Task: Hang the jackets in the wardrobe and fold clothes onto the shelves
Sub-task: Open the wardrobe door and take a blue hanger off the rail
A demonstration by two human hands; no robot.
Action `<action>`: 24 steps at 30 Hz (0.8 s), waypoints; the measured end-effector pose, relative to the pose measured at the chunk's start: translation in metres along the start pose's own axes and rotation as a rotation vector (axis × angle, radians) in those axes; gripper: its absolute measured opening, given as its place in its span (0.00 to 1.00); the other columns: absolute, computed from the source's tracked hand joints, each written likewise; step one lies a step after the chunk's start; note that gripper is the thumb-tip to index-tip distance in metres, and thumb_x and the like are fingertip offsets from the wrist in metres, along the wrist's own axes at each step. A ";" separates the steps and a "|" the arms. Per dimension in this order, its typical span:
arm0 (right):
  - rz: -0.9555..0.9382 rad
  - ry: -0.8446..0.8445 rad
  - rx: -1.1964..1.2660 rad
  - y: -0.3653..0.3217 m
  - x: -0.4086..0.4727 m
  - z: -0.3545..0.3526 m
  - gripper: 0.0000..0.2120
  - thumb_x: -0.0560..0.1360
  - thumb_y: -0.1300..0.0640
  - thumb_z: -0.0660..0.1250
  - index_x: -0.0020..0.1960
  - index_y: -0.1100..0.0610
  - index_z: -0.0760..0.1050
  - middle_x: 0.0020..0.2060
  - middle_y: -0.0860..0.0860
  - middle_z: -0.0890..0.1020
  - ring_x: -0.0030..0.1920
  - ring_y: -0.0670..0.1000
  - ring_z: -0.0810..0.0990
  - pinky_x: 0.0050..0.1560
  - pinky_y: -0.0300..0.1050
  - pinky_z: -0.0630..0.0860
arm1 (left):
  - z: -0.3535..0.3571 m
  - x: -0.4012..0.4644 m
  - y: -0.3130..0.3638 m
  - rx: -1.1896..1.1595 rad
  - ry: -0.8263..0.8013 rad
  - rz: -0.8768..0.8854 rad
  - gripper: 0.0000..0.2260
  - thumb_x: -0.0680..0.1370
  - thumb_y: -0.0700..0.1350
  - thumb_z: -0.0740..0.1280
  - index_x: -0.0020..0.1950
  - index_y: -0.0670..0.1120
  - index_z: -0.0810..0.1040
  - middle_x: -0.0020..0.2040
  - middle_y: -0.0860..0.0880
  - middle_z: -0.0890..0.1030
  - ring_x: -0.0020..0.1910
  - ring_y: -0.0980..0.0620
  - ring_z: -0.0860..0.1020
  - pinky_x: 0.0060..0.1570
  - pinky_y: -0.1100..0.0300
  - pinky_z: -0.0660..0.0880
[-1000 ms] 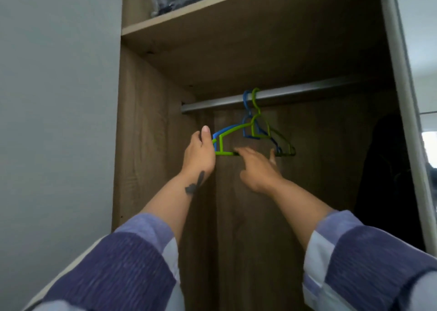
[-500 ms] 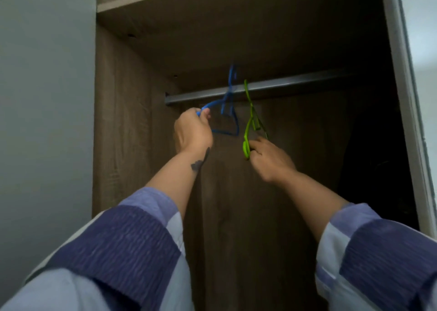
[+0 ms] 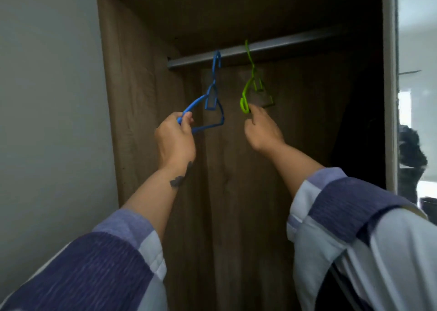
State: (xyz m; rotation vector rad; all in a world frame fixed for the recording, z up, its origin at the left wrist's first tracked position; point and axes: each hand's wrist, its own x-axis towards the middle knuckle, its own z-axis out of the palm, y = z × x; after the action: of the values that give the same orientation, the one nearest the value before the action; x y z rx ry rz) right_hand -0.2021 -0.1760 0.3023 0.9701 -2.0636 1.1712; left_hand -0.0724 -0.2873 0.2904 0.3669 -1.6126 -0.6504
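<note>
Inside the wardrobe (image 3: 146,93), a blue hanger (image 3: 214,102) and a green hanger (image 3: 253,86) are hanging apart on the metal rail (image 3: 295,42). The left hand (image 3: 176,140) is gripping the blue hanger's near end, fingers (image 3: 188,119) curled tight around it. The right hand (image 3: 263,131) is touching the green hanger's lower corner with an extended finger, the rest loosely curled

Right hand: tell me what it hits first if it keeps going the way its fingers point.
The right hand points up and forward; its fingertip is already at the green hanger. Past that likely comes the wardrobe's back panel, though depth is unclear.
</note>
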 end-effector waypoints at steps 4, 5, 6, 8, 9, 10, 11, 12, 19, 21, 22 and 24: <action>0.255 0.034 0.101 0.008 -0.044 0.037 0.28 0.80 0.57 0.53 0.78 0.56 0.49 0.76 0.56 0.59 0.73 0.60 0.63 0.69 0.54 0.62 | -0.010 -0.058 -0.016 0.022 0.032 -0.057 0.11 0.81 0.45 0.61 0.51 0.40 0.81 0.45 0.43 0.83 0.44 0.47 0.78 0.41 0.61 0.67; 0.270 -0.041 0.095 0.009 -0.055 0.048 0.24 0.81 0.56 0.52 0.76 0.58 0.55 0.74 0.58 0.63 0.72 0.61 0.64 0.69 0.55 0.62 | -0.011 -0.073 -0.020 0.027 0.037 -0.086 0.11 0.81 0.44 0.62 0.51 0.40 0.81 0.46 0.42 0.83 0.46 0.45 0.79 0.43 0.59 0.68; 0.259 -0.138 0.124 0.008 -0.065 0.059 0.22 0.82 0.54 0.50 0.73 0.61 0.62 0.71 0.60 0.67 0.70 0.61 0.66 0.68 0.54 0.63 | -0.014 -0.090 -0.022 0.045 0.041 -0.116 0.11 0.81 0.44 0.62 0.51 0.40 0.81 0.46 0.41 0.83 0.46 0.44 0.80 0.44 0.59 0.69; 0.236 -0.306 0.261 -0.001 -0.086 0.070 0.22 0.83 0.52 0.48 0.65 0.64 0.72 0.65 0.64 0.74 0.66 0.63 0.71 0.64 0.51 0.67 | -0.019 -0.126 -0.023 0.110 0.038 -0.150 0.10 0.81 0.44 0.62 0.51 0.40 0.81 0.45 0.41 0.83 0.43 0.47 0.80 0.42 0.61 0.68; 0.246 -0.362 0.340 -0.007 -0.094 0.071 0.24 0.83 0.51 0.47 0.62 0.66 0.75 0.62 0.65 0.76 0.64 0.63 0.73 0.61 0.50 0.69 | -0.023 -0.144 -0.021 0.153 0.032 -0.152 0.10 0.80 0.44 0.62 0.52 0.40 0.81 0.44 0.42 0.83 0.41 0.49 0.78 0.39 0.63 0.66; 0.268 -0.391 0.412 -0.013 -0.103 0.069 0.26 0.83 0.49 0.48 0.58 0.66 0.77 0.59 0.66 0.78 0.62 0.63 0.75 0.59 0.50 0.70 | -0.027 -0.163 -0.019 0.196 0.029 -0.151 0.10 0.80 0.44 0.63 0.52 0.41 0.81 0.43 0.42 0.83 0.39 0.50 0.77 0.38 0.64 0.65; 0.288 -0.403 0.472 -0.017 -0.112 0.066 0.27 0.83 0.47 0.49 0.54 0.67 0.78 0.57 0.66 0.79 0.59 0.63 0.77 0.58 0.50 0.72 | -0.031 -0.182 -0.015 0.233 0.031 -0.143 0.09 0.80 0.44 0.63 0.51 0.41 0.81 0.42 0.43 0.83 0.39 0.49 0.77 0.38 0.63 0.65; 0.300 -0.407 0.525 -0.018 -0.120 0.065 0.26 0.82 0.46 0.51 0.51 0.67 0.78 0.55 0.66 0.80 0.57 0.63 0.78 0.57 0.50 0.73 | -0.036 -0.201 -0.012 0.268 0.032 -0.130 0.09 0.80 0.44 0.63 0.51 0.41 0.81 0.42 0.43 0.83 0.40 0.48 0.78 0.40 0.62 0.66; 0.357 -0.601 0.498 -0.014 -0.197 0.043 0.18 0.79 0.55 0.59 0.59 0.66 0.77 0.53 0.61 0.82 0.54 0.61 0.81 0.53 0.54 0.79 | -0.079 -0.319 0.028 0.576 -0.210 -0.109 0.24 0.76 0.62 0.51 0.55 0.48 0.79 0.48 0.50 0.81 0.48 0.50 0.77 0.49 0.55 0.73; 0.276 -0.647 0.399 -0.015 -0.217 0.028 0.17 0.79 0.56 0.57 0.59 0.66 0.78 0.54 0.63 0.82 0.56 0.62 0.81 0.57 0.54 0.77 | -0.091 -0.335 0.044 0.561 -0.207 -0.123 0.25 0.76 0.62 0.51 0.55 0.49 0.80 0.49 0.52 0.82 0.49 0.51 0.77 0.51 0.55 0.73; 0.243 -0.670 0.379 -0.014 -0.226 0.020 0.17 0.79 0.56 0.57 0.58 0.65 0.78 0.52 0.62 0.83 0.54 0.62 0.81 0.55 0.53 0.78 | -0.098 -0.338 0.049 0.582 -0.176 -0.129 0.24 0.77 0.61 0.51 0.56 0.49 0.80 0.51 0.51 0.82 0.50 0.51 0.78 0.53 0.55 0.73; 0.197 -0.750 0.357 -0.009 -0.245 0.002 0.15 0.79 0.59 0.57 0.56 0.66 0.78 0.47 0.61 0.83 0.49 0.62 0.83 0.52 0.53 0.79 | -0.115 -0.338 0.059 0.689 -0.119 -0.161 0.21 0.78 0.57 0.54 0.60 0.48 0.77 0.55 0.49 0.81 0.54 0.48 0.78 0.56 0.54 0.73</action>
State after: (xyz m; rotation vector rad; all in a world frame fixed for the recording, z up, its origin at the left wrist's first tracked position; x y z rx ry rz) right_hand -0.0545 -0.1046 0.1195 1.5906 -2.6166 1.4634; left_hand 0.0998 -0.0663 0.0610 0.9829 -1.9071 -0.2139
